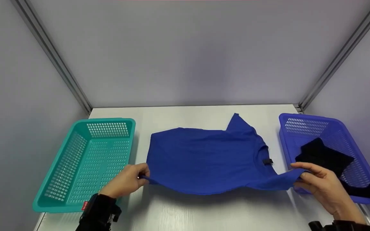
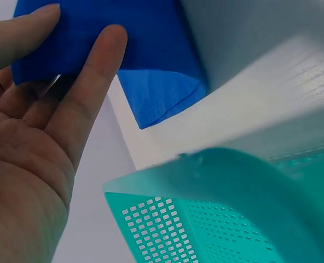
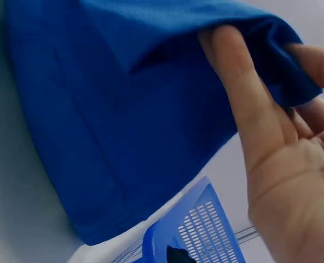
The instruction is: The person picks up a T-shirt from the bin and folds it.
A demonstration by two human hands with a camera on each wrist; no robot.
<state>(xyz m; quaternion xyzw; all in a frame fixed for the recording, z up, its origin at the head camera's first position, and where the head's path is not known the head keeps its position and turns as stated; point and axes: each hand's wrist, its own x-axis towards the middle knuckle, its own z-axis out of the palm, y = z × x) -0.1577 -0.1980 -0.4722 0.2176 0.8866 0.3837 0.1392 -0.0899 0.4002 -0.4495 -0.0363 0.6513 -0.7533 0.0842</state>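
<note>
A blue T-shirt lies sideways across the white table, its collar with a black label toward the right. My left hand pinches the near corner of its hem, and the near edge is lifted off the table. At the other end my right hand holds the near sleeve between thumb and fingers. The left wrist view shows the hem between thumb and fingers. In the right wrist view, the sleeve cloth hangs from the fingers of my right hand. The far sleeve points away from me.
A green perforated basket stands at the left on the white table. At the right a purple-blue basket contains black cloth, part of which drapes over its near rim. Grey panels enclose the back and sides.
</note>
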